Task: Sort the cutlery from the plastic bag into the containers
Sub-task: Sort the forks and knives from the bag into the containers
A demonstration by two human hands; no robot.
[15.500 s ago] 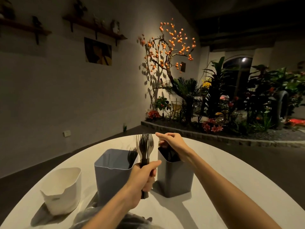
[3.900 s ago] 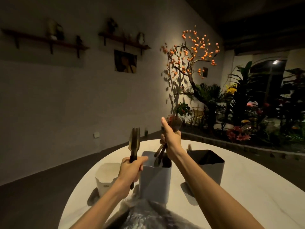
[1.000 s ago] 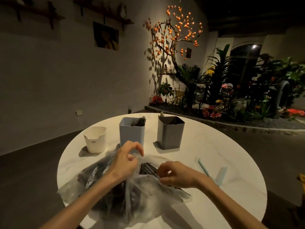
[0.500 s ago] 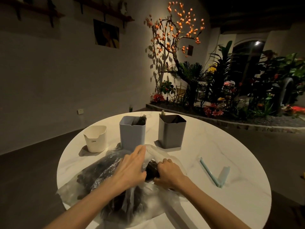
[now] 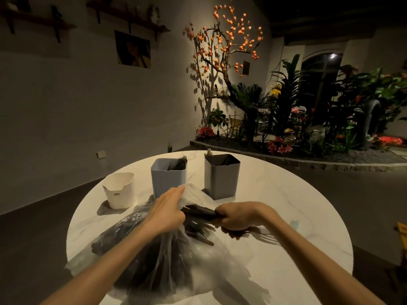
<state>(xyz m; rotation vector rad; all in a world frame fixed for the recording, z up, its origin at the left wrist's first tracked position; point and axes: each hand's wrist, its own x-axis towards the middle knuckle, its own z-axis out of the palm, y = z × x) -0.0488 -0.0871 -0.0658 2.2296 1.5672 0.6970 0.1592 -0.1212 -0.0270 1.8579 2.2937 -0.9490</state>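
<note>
A clear plastic bag (image 5: 154,256) full of dark cutlery lies on the near part of the round white table (image 5: 297,205). My left hand (image 5: 165,210) pinches the bag's upper edge and holds it up. My right hand (image 5: 237,216) grips a bundle of dark cutlery (image 5: 198,211) at the bag's mouth, with fork tines sticking out below the fist. Behind the bag stand three containers: a white one (image 5: 120,190) on the left, a light blue one (image 5: 168,177) with forks inside, and a grey one (image 5: 221,176).
A light blue strip (image 5: 294,223) peeks out behind my right forearm on the table. Past the table's far edge lies dark floor, a planted bed (image 5: 286,133) with an orange-fruited tree at right, and a wall with shelves at left.
My right hand has pulled to the right out of the bag's mouth with a bundle of cutlery in it. My left hand still holds the bag's edge.
</note>
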